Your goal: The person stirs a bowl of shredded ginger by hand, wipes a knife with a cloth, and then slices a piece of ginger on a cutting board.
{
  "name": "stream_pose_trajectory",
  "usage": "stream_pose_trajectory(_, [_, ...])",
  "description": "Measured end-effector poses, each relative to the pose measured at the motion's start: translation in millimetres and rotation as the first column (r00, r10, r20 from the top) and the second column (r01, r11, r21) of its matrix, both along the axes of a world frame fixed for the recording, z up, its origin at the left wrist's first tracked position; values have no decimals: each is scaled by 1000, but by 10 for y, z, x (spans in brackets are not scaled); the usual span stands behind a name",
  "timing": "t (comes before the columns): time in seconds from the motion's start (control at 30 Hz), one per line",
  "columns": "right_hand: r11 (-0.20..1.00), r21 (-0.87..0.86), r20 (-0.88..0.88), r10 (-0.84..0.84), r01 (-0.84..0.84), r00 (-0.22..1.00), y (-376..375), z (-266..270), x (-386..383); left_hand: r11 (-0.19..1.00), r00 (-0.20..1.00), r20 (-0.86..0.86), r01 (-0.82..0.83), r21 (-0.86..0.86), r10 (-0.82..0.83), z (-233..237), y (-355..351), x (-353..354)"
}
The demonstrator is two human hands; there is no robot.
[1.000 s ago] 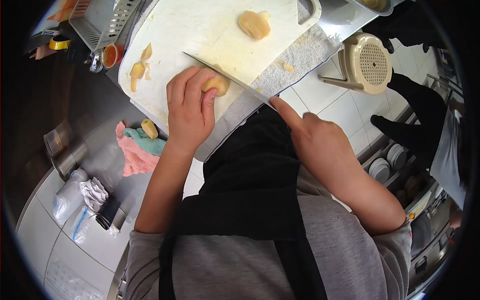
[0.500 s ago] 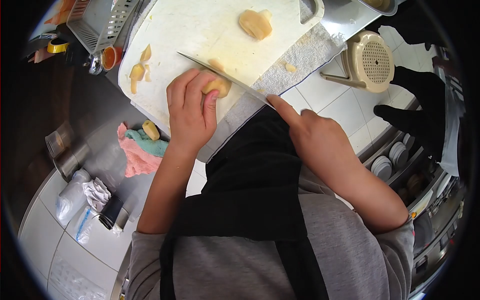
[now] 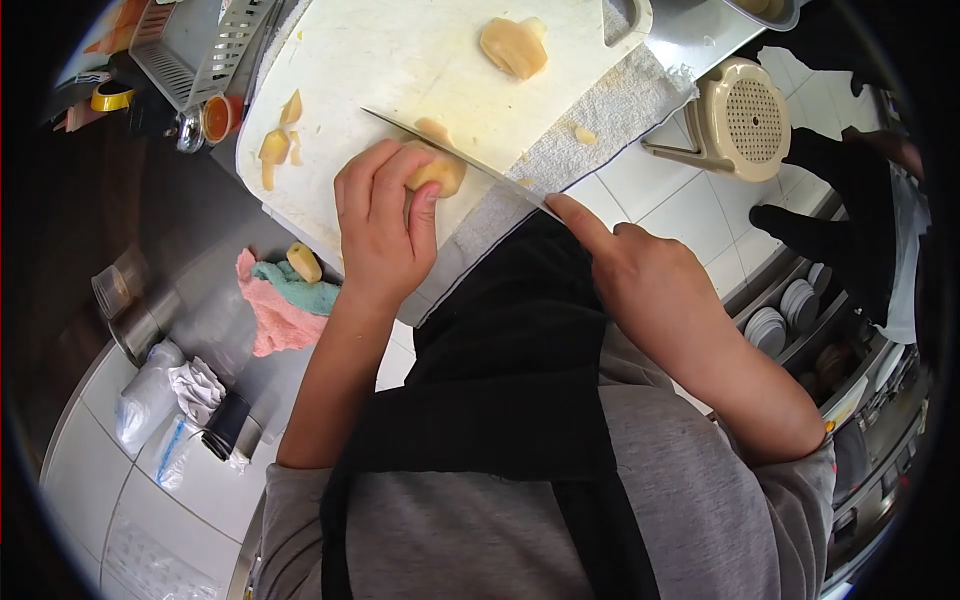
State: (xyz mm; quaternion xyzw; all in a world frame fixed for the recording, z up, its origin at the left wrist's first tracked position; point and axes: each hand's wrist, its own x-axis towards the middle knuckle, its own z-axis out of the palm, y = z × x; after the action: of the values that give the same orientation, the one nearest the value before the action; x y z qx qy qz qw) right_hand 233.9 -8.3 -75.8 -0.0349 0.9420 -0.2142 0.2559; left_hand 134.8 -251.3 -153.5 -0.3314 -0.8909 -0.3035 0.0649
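My left hand (image 3: 388, 215) is closed around a peeled, pale yellow potato (image 3: 441, 176) and presses it on the white cutting board (image 3: 370, 60). In my right hand (image 3: 645, 270) is a long knife (image 3: 470, 160), the index finger stretched along its spine. The blade lies just beyond the potato, its tip pointing to the upper left. Past the blade sits a small cut piece (image 3: 433, 129). A larger peeled potato (image 3: 513, 48) rests farther up the board, and several trimmings (image 3: 274, 147) lie at its left. The knife's handle is hidden in my fist.
A white towel (image 3: 625, 110) lies under the board. Left are pink and green cloths (image 3: 285, 310) with another yellow piece (image 3: 304, 262), and a plastic basket (image 3: 185, 60). A beige stool (image 3: 750, 120) stands right, near a person's dark-clad legs (image 3: 845, 175). Stacked plates (image 3: 767, 330) sit on a shelf.
The whole view has shifted very slightly. Both hands, the knife and the potato keep nearly the same places relative to the board.
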Motion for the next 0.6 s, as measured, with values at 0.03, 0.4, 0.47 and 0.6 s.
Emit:
stream_pose_trajectory(0.03, [1000,3,-21,4,-4,1000,-10,-24,-15,1000,1000,4,4,-2,-4,4,0,-5])
stream_pose_trajectory(0.4, [1000,12,53,26,-27,998,65,190,42,1000,1000,-18,-4,1,4,-19,-4,-11])
stream_pose_trajectory(0.47, [1000,-21,19,18,-17,1000,-9,8,-28,1000,1000,-8,6,-9,-6,-7,-9,-5])
stream_pose_trajectory(0.6, [1000,-27,-73,10,-12,997,-58,-95,-96,1000,1000,-2,4,-12,-4,9,0,-9])
